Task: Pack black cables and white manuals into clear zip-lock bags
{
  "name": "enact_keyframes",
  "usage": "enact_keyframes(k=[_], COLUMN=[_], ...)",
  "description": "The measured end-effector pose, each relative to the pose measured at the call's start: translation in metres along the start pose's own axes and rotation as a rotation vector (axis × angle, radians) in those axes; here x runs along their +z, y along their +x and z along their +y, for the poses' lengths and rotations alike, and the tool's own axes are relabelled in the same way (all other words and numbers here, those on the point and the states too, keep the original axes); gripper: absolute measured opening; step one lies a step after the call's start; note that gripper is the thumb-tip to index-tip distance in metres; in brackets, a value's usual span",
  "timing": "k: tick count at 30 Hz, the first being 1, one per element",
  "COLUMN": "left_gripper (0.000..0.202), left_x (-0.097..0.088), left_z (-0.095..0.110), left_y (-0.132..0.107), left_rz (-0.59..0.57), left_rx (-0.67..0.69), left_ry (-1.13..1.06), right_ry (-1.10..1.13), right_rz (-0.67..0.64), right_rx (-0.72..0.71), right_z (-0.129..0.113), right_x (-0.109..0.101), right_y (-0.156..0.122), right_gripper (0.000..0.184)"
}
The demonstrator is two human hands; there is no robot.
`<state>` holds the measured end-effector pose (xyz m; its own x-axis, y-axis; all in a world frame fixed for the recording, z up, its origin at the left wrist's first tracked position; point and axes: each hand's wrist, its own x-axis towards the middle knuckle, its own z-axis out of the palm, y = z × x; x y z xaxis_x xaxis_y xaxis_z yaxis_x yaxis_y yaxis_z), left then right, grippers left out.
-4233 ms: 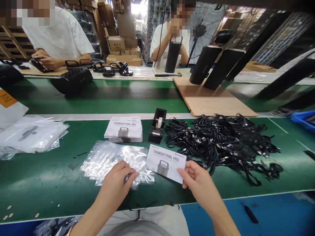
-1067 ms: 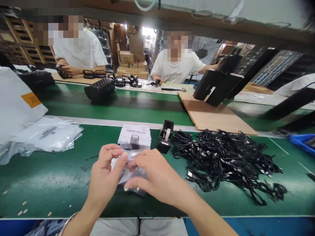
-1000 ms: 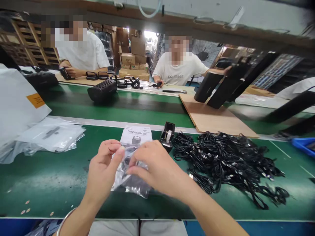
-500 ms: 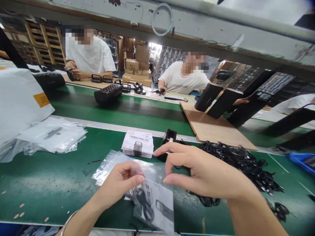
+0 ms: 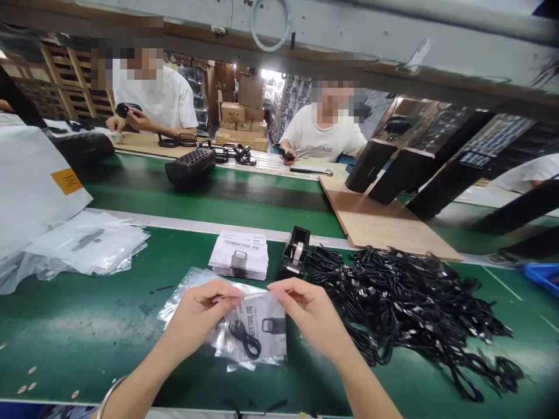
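Both hands [image 5: 198,311] [image 5: 312,314] pinch the filled plastic bag [image 5: 255,334]

The clear bag [image 5: 255,331] is glossy crinkled plastic, the booklets [image 5: 239,254] matt paper, the board [image 5: 384,224] bare wood.

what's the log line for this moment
left hand: pinches bag top | right hand: pinches bag top | in bag: leaflet, cable | behind: leaflet stack, tape dispenser, cable pile

A thin silver bangle [image 5: 109,389] sits behind the bare left hand [image 5: 198,311]
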<state>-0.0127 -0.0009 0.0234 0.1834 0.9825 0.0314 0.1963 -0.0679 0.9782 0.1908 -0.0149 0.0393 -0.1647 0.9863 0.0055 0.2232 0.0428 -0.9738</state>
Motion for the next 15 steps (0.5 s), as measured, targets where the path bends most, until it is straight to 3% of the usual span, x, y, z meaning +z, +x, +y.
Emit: enact_keyframes(k=[4, 8, 10, 13, 15], left_gripper=[0.01, 0.049, 0.051, 0.029, 0.024], left_x=[-0.005, 0.002, 0.008, 0.019, 0.023], left_z=[0.005, 0.011, 0.013, 0.011, 0.007], left_y=[-0.001, -0.002, -0.001, -0.001, -0.003], left_rz=[-0.004, -0.006, -0.042, -0.132, -0.138], left_rx=[-0.037, -0.209, -0.261, -0.25, -0.216], left_ry=[-0.155, -0.448, -0.317, -0.058, -0.008], right_ry=[-0.035, 0.027, 0.032, 0.032, 0.022], right_rz=[-0.008, -0.003, -0.021, -0.037, 0.046], right_rx=[-0.084, -0.14, -0.159, -0.144, -0.073], right_z=[0.004, 0.014, 0.015, 0.015, 0.016], right_x=[-0.009, -0.009, -0.008, -0.01, -0.015], right_y=[0.002, 0.0, -0.002, -0.006, -0.007], right_gripper=[0.026, 0.028, 0.03, 0.027, 0.017])
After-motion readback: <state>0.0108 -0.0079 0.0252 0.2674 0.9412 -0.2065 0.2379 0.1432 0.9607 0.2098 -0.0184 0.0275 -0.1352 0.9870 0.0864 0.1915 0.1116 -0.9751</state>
